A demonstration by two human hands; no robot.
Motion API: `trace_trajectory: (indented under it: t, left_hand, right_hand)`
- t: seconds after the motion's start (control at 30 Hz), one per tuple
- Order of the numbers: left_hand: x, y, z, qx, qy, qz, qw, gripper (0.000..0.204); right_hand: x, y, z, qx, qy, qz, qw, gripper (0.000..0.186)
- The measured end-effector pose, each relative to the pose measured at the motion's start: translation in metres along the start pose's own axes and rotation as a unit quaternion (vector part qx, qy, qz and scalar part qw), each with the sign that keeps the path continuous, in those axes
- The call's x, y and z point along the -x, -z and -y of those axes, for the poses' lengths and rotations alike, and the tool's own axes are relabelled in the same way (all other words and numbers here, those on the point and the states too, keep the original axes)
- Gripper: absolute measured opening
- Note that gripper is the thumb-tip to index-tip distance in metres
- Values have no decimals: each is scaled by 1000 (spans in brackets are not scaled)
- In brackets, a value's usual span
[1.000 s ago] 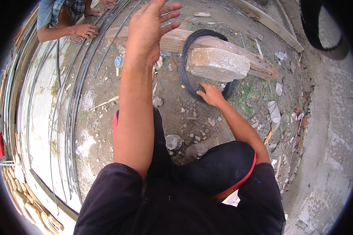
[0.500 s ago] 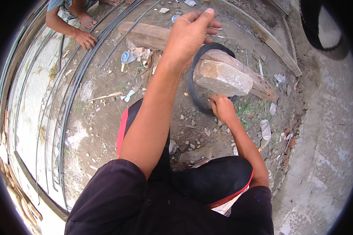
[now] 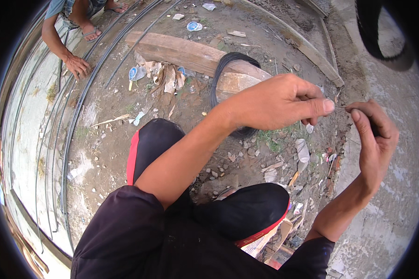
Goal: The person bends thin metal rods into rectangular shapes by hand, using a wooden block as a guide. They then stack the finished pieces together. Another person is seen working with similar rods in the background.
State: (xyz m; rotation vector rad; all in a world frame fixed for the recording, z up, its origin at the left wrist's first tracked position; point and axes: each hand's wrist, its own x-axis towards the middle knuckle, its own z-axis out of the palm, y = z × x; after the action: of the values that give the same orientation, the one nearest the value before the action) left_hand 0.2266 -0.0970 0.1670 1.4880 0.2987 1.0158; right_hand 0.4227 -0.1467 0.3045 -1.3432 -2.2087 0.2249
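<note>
My left hand (image 3: 284,103) is raised at the right of the view, its thumb and forefinger pinched on a thin wire (image 3: 340,107). Just beyond it my right hand (image 3: 373,136) pinches the same wire between thumb and forefinger, with a strand hanging below. Behind my left forearm, a coil of dark wire (image 3: 216,79) loops around a wooden beam (image 3: 177,48) and a pale block (image 3: 235,83) lying on the dirt, partly hidden by my arm.
Another person's arm (image 3: 56,44) reaches down beside long steel rods (image 3: 95,76) at the upper left. Boards (image 3: 321,60) edge the dirt at the top right, beside a concrete strip (image 3: 381,209). Crumpled paper (image 3: 165,76), plastic cups and stones litter the ground.
My left hand has come down to the right. My right hand has left the coil and risen rightward, now holding wire beside the left. The other person's hand has moved left and down.
</note>
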Motion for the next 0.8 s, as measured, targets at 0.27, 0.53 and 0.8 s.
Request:
trace_trajectory:
  t: [0.27, 0.53, 0.8]
  left_hand:
    - [6, 44, 53, -204, 70, -81, 973, 56]
    - [25, 102, 121, -179, 225, -248, 925, 96]
    - [55, 84, 312, -79, 466, -506, 721, 51]
  right_hand:
    - [-1, -51, -16, -32, -30, -10, 999, 10]
    - [44, 12, 14, 97, 54, 26, 993, 4]
    - [71, 23, 42, 150, 29, 61, 986, 6]
